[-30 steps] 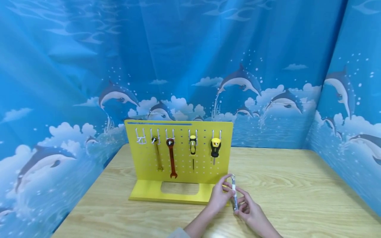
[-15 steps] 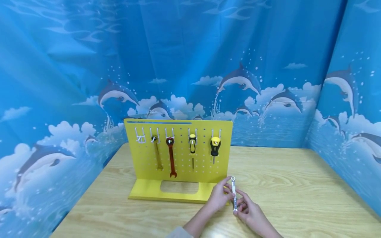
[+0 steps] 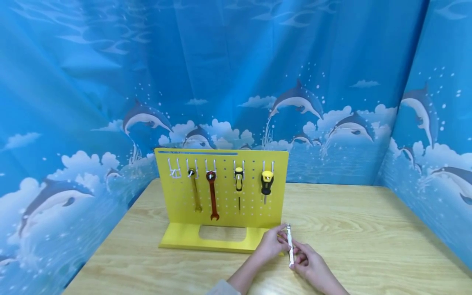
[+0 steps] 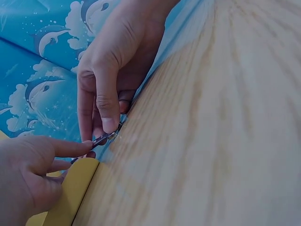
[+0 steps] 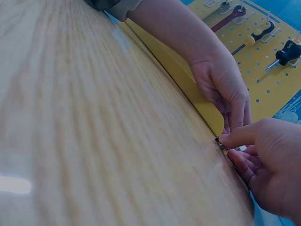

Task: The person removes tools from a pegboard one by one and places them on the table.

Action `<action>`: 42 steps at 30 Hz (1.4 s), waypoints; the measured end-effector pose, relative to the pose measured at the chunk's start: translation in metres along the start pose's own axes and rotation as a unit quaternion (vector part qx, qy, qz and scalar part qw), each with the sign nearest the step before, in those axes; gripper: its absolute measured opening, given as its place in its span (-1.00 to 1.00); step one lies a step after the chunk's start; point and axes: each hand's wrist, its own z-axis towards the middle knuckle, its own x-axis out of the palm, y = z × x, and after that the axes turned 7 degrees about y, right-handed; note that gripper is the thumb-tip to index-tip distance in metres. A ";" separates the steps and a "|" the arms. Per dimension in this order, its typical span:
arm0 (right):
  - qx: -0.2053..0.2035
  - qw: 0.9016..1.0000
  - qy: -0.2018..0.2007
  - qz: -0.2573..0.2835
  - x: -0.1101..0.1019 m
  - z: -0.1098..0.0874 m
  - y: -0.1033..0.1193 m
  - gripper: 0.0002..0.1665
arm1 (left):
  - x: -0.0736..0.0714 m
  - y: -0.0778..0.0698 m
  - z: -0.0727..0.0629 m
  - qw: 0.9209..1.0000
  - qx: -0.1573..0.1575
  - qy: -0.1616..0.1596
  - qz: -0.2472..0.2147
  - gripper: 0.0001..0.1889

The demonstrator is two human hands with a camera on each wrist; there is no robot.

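Observation:
A silver wrench (image 3: 290, 246) is held between both hands, just right of the yellow pegboard's base (image 3: 210, 247). Its ring end points away from the person. My left hand (image 3: 271, 243) pinches it from the left, index fingertip at the ring end and thumb near the middle. The near end is pinched between thumb and fingers of my right hand (image 3: 312, 262). In the left wrist view, the wrench (image 4: 101, 140) shows dark and thin close over the table, the right hand (image 4: 115, 66) above it. Fingers hide part of the wrench in both wrist views.
On the upright pegboard (image 3: 225, 205) hang a yellowish wrench (image 3: 195, 192), a red wrench (image 3: 212, 196) and two black-and-yellow screwdrivers, one slim (image 3: 239, 180), one stubby (image 3: 267, 183). A white hook (image 3: 175, 172) at the far left bears no tool. Blue dolphin curtains surround the wooden table (image 3: 361, 229).
The silver wrench has shifted slightly toward the person, both hands moving with it and keeping their hold. The tools on the pegboard have stayed put.

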 end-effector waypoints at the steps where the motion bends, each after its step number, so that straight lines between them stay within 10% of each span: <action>1: -0.002 1.000 -0.001 0.000 0.000 0.000 0.000 -0.23 | 0.000 0.000 0.000 1.000 -0.002 0.000 0.001 -0.32; 8: -0.035 0.999 -0.004 0.006 0.002 -0.001 -0.004 -0.29 | 0.001 -0.001 0.001 1.000 -0.022 -0.001 0.012 -0.33; 17: 0.031 0.999 0.011 0.020 -0.002 0.002 0.003 -0.23 | 0.001 -0.002 0.001 0.999 -0.030 -0.002 0.014 -0.34; 42: 0.059 0.998 0.005 0.027 0.000 0.004 0.006 -0.25 | 0.003 -0.001 0.002 0.996 -0.008 -0.001 0.089 -0.53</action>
